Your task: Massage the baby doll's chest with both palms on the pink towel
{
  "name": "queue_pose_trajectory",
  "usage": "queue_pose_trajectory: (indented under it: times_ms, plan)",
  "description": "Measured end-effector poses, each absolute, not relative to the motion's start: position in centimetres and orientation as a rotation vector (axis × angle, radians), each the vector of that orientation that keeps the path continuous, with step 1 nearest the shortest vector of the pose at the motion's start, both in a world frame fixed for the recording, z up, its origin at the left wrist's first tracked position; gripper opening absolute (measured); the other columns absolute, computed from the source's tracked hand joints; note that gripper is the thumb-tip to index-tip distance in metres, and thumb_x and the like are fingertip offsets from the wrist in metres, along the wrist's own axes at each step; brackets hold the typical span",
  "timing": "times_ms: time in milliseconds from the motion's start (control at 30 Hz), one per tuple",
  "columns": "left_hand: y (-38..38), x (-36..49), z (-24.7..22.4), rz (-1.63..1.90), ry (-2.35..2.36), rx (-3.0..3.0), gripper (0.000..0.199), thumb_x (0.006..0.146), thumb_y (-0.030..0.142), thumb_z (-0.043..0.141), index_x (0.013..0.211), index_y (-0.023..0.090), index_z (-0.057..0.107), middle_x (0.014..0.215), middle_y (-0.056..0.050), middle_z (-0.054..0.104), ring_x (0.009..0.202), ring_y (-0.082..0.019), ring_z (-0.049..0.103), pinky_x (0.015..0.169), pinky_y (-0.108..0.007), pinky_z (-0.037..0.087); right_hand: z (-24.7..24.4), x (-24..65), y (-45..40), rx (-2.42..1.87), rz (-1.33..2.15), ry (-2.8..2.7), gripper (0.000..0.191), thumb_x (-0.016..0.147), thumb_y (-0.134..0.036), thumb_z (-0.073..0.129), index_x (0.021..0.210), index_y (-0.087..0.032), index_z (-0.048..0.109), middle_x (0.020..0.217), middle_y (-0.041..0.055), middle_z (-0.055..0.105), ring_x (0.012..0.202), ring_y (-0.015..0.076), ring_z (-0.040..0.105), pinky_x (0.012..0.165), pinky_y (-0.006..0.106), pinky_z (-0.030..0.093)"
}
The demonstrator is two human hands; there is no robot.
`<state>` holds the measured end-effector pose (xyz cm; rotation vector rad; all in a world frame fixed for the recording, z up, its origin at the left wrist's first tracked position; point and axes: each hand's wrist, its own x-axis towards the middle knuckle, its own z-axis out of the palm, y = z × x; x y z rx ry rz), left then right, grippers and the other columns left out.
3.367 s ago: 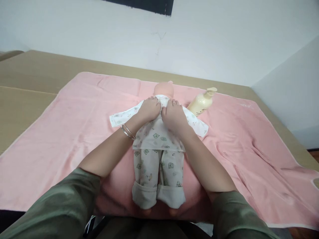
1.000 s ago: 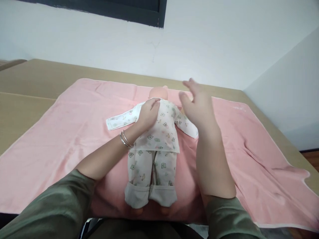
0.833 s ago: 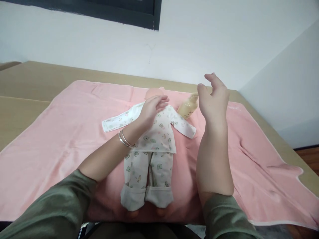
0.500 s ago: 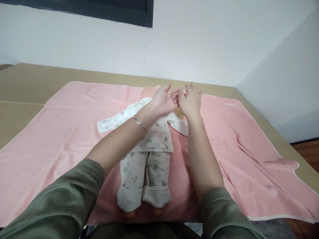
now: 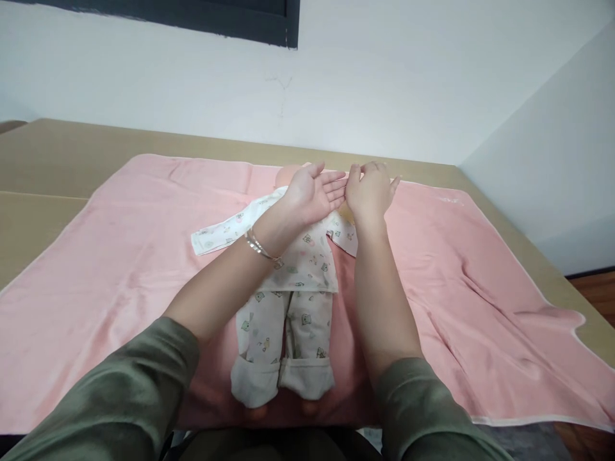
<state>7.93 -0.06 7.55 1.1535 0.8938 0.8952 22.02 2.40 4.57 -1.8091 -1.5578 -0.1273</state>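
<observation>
A doll in white patterned pyjamas (image 5: 307, 320) lies on its back on a pink blanket (image 5: 144, 256), feet toward me. My left hand (image 5: 317, 192) is palm up above its upper chest, fingers stretched to the right, holding nothing. Close beside its fingertips is my right hand (image 5: 369, 192), back upward, with fingers bent and partly hidden; no object shows in it. Between and behind the hands, most of the doll's head (image 5: 287, 174) is covered from view. One sleeve (image 5: 211, 238) reaches out to the left; the other runs under my right wrist.
The blanket covers much of a wooden table (image 5: 86, 144), with wrinkles at the right. A white wall (image 5: 375, 83) rises behind the table, bearing a dark frame (image 5: 240, 19) at the upper left. Wooden floor (image 5: 596, 294) shows at the right.
My left hand has turned its palm further up and spread flatter. My right forearm has shifted slightly left, and its fingers have bent more. The doll looks unchanged.
</observation>
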Motion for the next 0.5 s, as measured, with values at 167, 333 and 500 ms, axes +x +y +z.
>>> queue_pose_trajectory:
  times_ms: [167, 333, 500]
  plan:
    - [-1.9, 3.8, 7.0, 0.96, 1.006, 1.403, 0.066, 0.107, 0.05, 0.015, 0.142, 0.02, 0.061, 0.135, -0.017, 0.07, 0.14, -0.032, 0.062, 0.109, -0.052, 0.058, 4.4, 22.1, 2.4, -1.791, -0.142, -1.572, 0.057, 0.109, -0.044, 0.02, 0.114, -0.018, 0.07, 0.13, 0.0194, 0.069, 0.147, 0.0351, 0.048, 0.127, 0.076, 0.012]
    - [-4.1, 1.5, 8.4, 1.002, 1.097, 1.491, 0.07, 0.109, 0.048, 0.008, 0.142, 0.019, 0.062, 0.131, -0.016, 0.071, 0.137, -0.033, 0.064, 0.106, -0.054, 0.06, 4.7, 21.7, 2.3, -1.861, -0.146, -1.566, 0.057, 0.109, -0.041, 0.019, 0.112, -0.017, 0.07, 0.129, 0.0206, 0.068, 0.14, 0.0344, 0.054, 0.126, 0.073, 0.017]
    - [-6.3, 1.0, 10.9, 0.991, 0.9, 1.108, 0.06, 0.109, 0.035, 0.013, 0.146, 0.017, 0.057, 0.142, -0.015, 0.068, 0.143, -0.028, 0.06, 0.117, -0.05, 0.053, 4.9, 21.4, 2.2, -1.883, -0.164, -1.519, 0.047, 0.107, -0.035, 0.026, 0.107, -0.017, 0.069, 0.129, 0.018, 0.069, 0.129, 0.0317, 0.061, 0.125, 0.071, 0.02]
